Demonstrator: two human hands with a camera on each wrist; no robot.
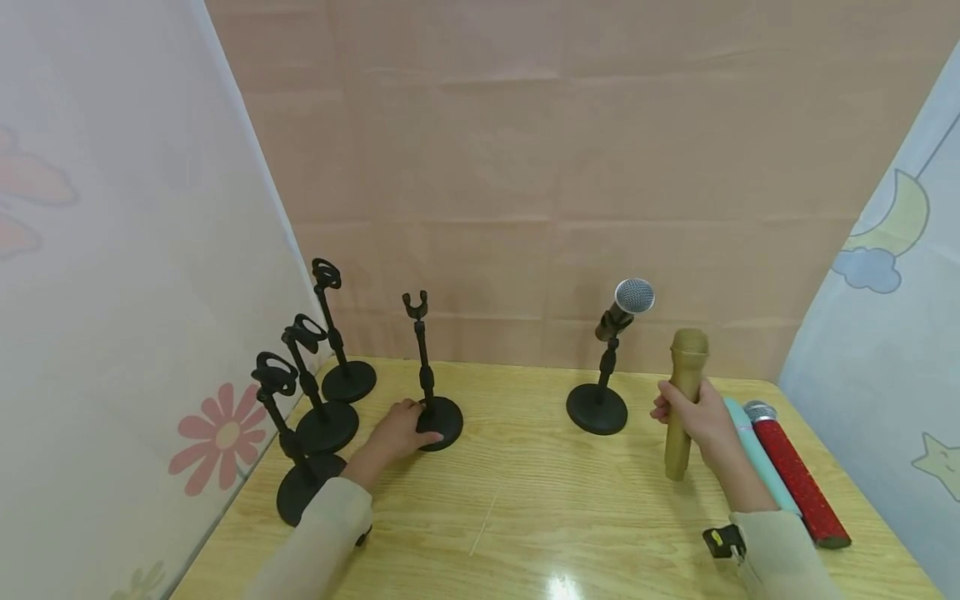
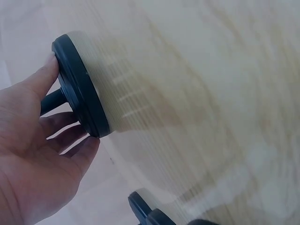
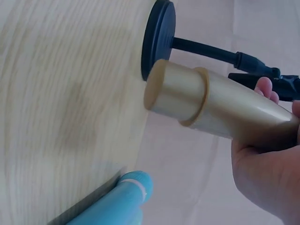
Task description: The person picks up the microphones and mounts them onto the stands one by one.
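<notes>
My left hand point(image 1: 401, 432) grips the round base of a black microphone stand point(image 1: 424, 358), whose forked top is bare. The left wrist view shows fingertips point(image 2: 89, 146) at opposite edges of the base point(image 2: 79, 89). In my right hand point(image 1: 697, 412) is a gold microphone point(image 1: 681, 417), held upright with its head up, over the table's right part. Its lower end points toward the tabletop in the right wrist view. Just left of it stands another black stand point(image 1: 597, 408) carrying a black microphone with a silver mesh head point(image 1: 634, 296).
Several black stands with ring-like holders point(image 1: 327, 427) are lined up along the left side. On the right lie a light blue microphone point(image 1: 765, 458) and a red glittery microphone point(image 1: 801, 479). Brown paper point(image 1: 480, 183) covers the wall behind the wooden table point(image 1: 525, 500).
</notes>
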